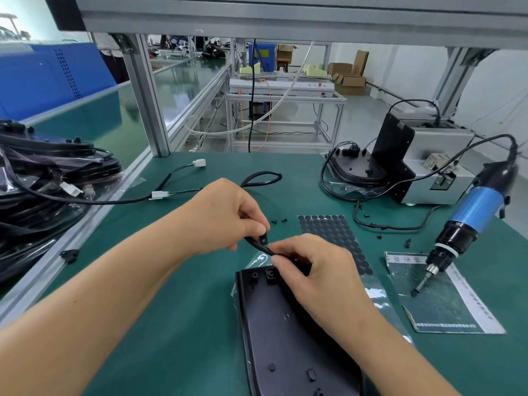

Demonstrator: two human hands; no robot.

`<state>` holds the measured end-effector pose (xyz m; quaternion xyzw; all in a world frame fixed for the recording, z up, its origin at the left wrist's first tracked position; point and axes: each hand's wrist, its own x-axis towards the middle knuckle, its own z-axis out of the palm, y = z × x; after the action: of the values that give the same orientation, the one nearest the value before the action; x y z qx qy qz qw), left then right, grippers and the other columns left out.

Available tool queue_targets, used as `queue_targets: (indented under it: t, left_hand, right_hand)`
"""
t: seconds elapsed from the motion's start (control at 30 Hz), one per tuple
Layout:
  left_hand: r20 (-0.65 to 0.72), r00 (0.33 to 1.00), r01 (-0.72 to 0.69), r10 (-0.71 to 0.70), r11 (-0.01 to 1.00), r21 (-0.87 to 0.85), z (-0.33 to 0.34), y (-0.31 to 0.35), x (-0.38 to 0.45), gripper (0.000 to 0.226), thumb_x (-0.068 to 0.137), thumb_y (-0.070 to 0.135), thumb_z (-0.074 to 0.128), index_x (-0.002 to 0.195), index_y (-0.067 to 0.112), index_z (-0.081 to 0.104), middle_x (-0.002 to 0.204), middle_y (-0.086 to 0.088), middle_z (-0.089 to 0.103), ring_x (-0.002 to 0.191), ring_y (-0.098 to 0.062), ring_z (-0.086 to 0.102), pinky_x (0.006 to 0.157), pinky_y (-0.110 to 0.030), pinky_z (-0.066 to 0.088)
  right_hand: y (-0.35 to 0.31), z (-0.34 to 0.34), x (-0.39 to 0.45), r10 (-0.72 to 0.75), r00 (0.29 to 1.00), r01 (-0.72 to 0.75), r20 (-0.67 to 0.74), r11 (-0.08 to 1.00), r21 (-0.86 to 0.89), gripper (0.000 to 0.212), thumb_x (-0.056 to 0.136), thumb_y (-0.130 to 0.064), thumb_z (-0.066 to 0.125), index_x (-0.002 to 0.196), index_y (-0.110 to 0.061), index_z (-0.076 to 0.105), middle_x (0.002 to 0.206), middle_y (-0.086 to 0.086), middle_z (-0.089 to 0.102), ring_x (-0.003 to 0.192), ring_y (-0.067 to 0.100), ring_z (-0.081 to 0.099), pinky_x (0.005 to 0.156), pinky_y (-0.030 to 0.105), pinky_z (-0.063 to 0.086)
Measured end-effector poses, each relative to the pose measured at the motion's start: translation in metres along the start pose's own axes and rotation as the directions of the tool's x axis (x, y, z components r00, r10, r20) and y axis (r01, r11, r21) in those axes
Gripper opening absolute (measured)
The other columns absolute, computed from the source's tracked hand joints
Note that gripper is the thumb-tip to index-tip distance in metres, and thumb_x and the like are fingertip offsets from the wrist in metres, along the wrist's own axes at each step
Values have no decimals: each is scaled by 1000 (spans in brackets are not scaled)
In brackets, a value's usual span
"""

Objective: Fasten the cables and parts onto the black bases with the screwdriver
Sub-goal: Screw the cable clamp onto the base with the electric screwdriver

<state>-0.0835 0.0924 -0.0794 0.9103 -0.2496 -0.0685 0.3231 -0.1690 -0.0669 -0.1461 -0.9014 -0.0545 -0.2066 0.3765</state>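
A black base [285, 332] lies on the green mat in front of me, its far end under my hands. My left hand [228, 215] pinches a small black clip [263, 239] that sits on a black cable [257, 244]. My right hand [311, 264] grips the same cable just right of the clip, above the base's far end. The cable loops away behind my left hand [263, 178]. The blue and black electric screwdriver [468, 218] rests at the right, tip down on a plastic bag, with no hand on it.
A sheet of round black pads [331, 238] lies right of my hands. Loose black screws [278, 220] are scattered near it. A grey screw feeder [434, 167] and another black base [360, 167] stand at the back right. Stacked bases and cables [43, 181] fill the left.
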Motion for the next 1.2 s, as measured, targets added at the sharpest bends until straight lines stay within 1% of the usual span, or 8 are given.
queue_targets:
  t: [0.1, 0.43, 0.57, 0.73, 0.93, 1.07, 1.13, 1.2]
  left_hand:
    - [21, 1000, -1, 0, 1000, 11, 0, -1, -1, 19, 85, 16, 69, 74, 31, 74, 67, 5, 72, 36, -4, 53, 53, -27, 52]
    - [57, 998, 13, -13, 1000, 9, -1, -1, -3, 17, 85, 18, 69, 76, 30, 74, 68, 5, 72, 38, -4, 52, 53, -31, 52]
    - [120, 992, -34, 28, 998, 45, 2, 4, -5, 15, 84, 17, 71, 75, 29, 76, 48, 19, 59, 38, 0, 48, 43, -8, 35]
    - [123, 992, -36, 34, 999, 14, 12, 1, -8, 11, 82, 16, 74, 77, 26, 77, 47, 25, 56, 48, 9, 49, 50, -3, 34]
    - [97, 994, 66, -46, 974, -217, 26, -15, -23, 9, 84, 17, 71, 78, 22, 77, 70, 8, 74, 54, 2, 58, 46, -11, 42]
    - [0, 1000, 20, -21, 980, -200, 35, -18, -28, 10, 83, 22, 73, 76, 27, 77, 70, 9, 72, 64, -7, 64, 63, -19, 50]
    - [-34, 999, 20, -26, 984, -178, 39, -18, -29, 11, 83, 27, 73, 75, 33, 76, 68, 11, 70, 54, -4, 54, 55, -15, 41]
    - [-47, 998, 21, -30, 985, -171, 41, -19, -29, 12, 84, 29, 72, 74, 35, 75, 67, 15, 67, 47, 0, 47, 51, -10, 35]
  right_hand:
    - [0, 0, 0, 0, 1000, 0, 3, 1000, -5, 15, 87, -19, 70, 97, -28, 76, 84, -11, 69, 84, 5, 62, 78, 28, 49]
    - [0, 2, -1, -9, 1000, 9, -7, 1000, -7, 15, 87, -19, 70, 98, -28, 76, 86, -11, 70, 86, 6, 63, 80, 29, 50]
    - [2, 3, -2, 10, 1000, -10, -27, 1000, -3, 14, 84, -20, 72, 95, -29, 74, 87, -16, 70, 88, 2, 62, 80, 22, 48]
    - [2, 2, -2, 49, 998, -47, -32, 996, 71, 12, 82, -19, 73, 87, -29, 69, 84, -22, 69, 86, -3, 63, 77, 14, 46]
    - [2, -1, -1, 66, 998, -67, 7, 994, 92, 10, 82, -17, 74, 86, -25, 71, 82, -18, 69, 85, -3, 62, 75, 7, 43]
    - [0, -1, -1, 68, 998, -69, 14, 992, 107, 9, 82, -16, 73, 83, -25, 72, 80, -16, 69, 82, 0, 62, 73, 9, 43]
    - [-1, -3, -1, 97, 995, -92, -21, 983, 162, 10, 83, -15, 73, 84, -25, 73, 81, -17, 70, 82, -2, 64, 73, 8, 45]
    - [4, -15, 3, 188, 963, -130, -194, 952, 277, 10, 85, -17, 71, 89, -27, 72, 84, -18, 70, 82, -1, 65, 75, 11, 48]
